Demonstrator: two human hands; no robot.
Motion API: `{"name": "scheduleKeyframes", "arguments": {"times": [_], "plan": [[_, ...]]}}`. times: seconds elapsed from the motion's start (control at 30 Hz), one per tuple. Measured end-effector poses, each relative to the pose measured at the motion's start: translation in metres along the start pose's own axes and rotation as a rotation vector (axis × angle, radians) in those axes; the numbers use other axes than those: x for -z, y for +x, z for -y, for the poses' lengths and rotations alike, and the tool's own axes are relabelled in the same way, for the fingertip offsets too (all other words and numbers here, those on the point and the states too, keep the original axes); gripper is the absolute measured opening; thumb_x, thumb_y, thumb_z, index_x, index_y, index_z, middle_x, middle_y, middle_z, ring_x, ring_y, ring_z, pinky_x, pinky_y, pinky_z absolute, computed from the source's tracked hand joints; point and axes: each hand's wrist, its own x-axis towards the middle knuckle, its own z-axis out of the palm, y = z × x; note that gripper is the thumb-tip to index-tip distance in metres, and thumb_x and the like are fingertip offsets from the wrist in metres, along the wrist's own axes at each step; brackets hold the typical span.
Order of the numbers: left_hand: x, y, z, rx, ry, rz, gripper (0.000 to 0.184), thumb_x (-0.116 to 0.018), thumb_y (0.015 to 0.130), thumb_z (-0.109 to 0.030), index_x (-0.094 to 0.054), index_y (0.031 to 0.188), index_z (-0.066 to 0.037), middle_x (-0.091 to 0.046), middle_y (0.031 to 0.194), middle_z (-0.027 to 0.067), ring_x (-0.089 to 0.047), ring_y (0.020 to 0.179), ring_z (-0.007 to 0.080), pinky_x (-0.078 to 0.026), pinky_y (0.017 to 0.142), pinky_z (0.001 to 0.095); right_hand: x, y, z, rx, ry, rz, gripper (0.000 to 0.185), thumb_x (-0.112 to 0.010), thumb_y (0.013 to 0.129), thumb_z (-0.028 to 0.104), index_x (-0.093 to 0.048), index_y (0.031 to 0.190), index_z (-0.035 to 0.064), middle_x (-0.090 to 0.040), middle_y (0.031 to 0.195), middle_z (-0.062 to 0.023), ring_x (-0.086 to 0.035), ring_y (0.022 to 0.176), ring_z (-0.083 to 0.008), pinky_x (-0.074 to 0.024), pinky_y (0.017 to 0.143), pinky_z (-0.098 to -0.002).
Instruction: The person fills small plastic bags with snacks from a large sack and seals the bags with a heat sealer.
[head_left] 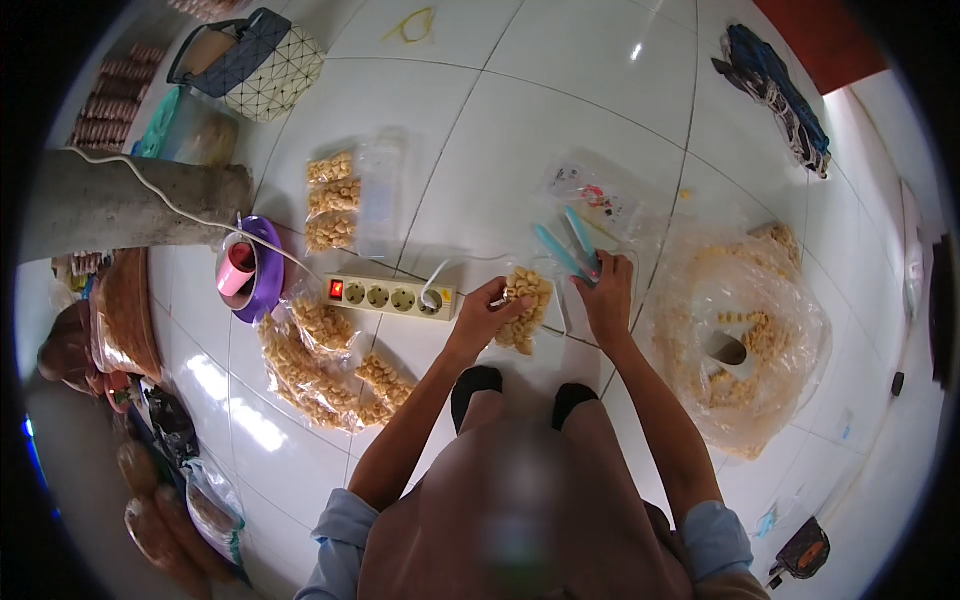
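My left hand point(483, 316) is closed on the side of a small clear bag of pale yellow snack pieces point(523, 310), held above the floor in front of my feet. To its right, my right hand point(608, 300) is wrapped round the near end of a turquoise hair straightener point(562, 250). The straightener's two arms stand apart and point away from me. Between them and the bag there is a gap. Just beyond the straightener lie some printed clear plastic bags point(595, 195).
A power strip point(390, 297) with a lit red switch and a white plug lies left of my hands. Filled snack bags point(305, 370) lie nearby, with more point(332, 200) farther off. A large open plastic bag of snacks point(745, 340) sits right. A purple basin point(268, 270) stands left.
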Motion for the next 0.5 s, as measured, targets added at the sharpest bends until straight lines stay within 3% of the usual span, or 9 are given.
{"name": "scheduleKeyframes", "arguments": {"times": [0.17, 0.27, 0.33, 0.37, 0.43, 0.5], "plan": [[0.001, -0.004, -0.003, -0.003, -0.001, 0.008, 0.037, -0.063, 0.083, -0.02, -0.053, 0.111, 0.002, -0.06, 0.093, 0.0043, -0.056, 0.083, 0.0073, -0.047, 0.072, 0.0225, -0.003, -0.002, -0.002, -0.022, -0.022, 0.032, 0.058, -0.074, 0.066, 0.013, -0.045, 0.114, -0.0012, -0.045, 0.097, -0.0171, -0.044, 0.093, -0.0325, -0.0386, 0.082, -0.0411], [0.001, -0.006, -0.003, -0.003, -0.085, 0.005, 0.034, -0.059, 0.086, -0.017, -0.05, 0.115, 0.0, -0.059, 0.098, 0.0048, -0.056, 0.086, 0.0085, -0.047, 0.072, 0.0232, 0.005, -0.004, 0.01, 0.006, -0.088, -0.01, 0.056, -0.071, 0.073, 0.017, -0.043, 0.118, -0.0001, -0.045, 0.102, -0.0163, -0.044, 0.097, -0.0309, -0.0375, 0.085, -0.0401], [0.001, -0.009, -0.007, -0.01, -0.211, -0.016, 0.035, -0.058, 0.087, -0.017, -0.049, 0.116, 0.0, -0.058, 0.101, 0.0056, -0.056, 0.088, 0.0091, -0.047, 0.073, 0.0236, 0.02, -0.009, 0.036, -0.194, 0.327, 0.012, 0.054, -0.065, 0.081, 0.021, -0.039, 0.124, 0.0013, -0.045, 0.108, -0.014, -0.045, 0.1, -0.0249, -0.0398, 0.085, -0.0354], [0.001, -0.013, -0.011, -0.039, -0.261, -0.023, 0.038, -0.06, 0.086, -0.017, -0.048, 0.117, 0.001, -0.059, 0.099, 0.005, -0.056, 0.087, 0.0094, -0.047, 0.073, 0.0237, 0.028, -0.012, 0.051, -0.176, 0.332, 0.023, 0.054, -0.065, 0.081, 0.021, -0.039, 0.124, 0.0013, -0.045, 0.108, -0.014, -0.045, 0.1, -0.0249, -0.0398, 0.085, -0.0354], [0.004, -0.027, -0.022, -0.084, -0.316, -0.056, 0.04, -0.061, 0.084, -0.017, -0.047, 0.118, 0.001, -0.06, 0.097, 0.0044, -0.057, 0.086, 0.0097, -0.047, 0.073, 0.0238, 0.042, -0.019, 0.089, -0.371, 1.026, 0.401, 0.055, -0.061, 0.084, 0.024, -0.035, 0.127, 0.0023, -0.044, 0.114, -0.0129, -0.047, 0.101, -0.0183, -0.0421, 0.083, -0.0291], [0.012, -0.043, -0.034, -0.173, -0.277, -0.092, 0.041, -0.058, 0.086, -0.016, -0.044, 0.122, 0.0, -0.057, 0.106, 0.0071, -0.055, 0.093, 0.0116, -0.046, 0.078, 0.0262, 0.046, -0.017, 0.124, -0.27, 0.989, 0.499, 0.059, -0.062, 0.083, 0.023, -0.032, 0.129, 0.0026, -0.046, 0.114, -0.0128, -0.051, 0.097, -0.0161, -0.0462, 0.078, -0.0278]]}}
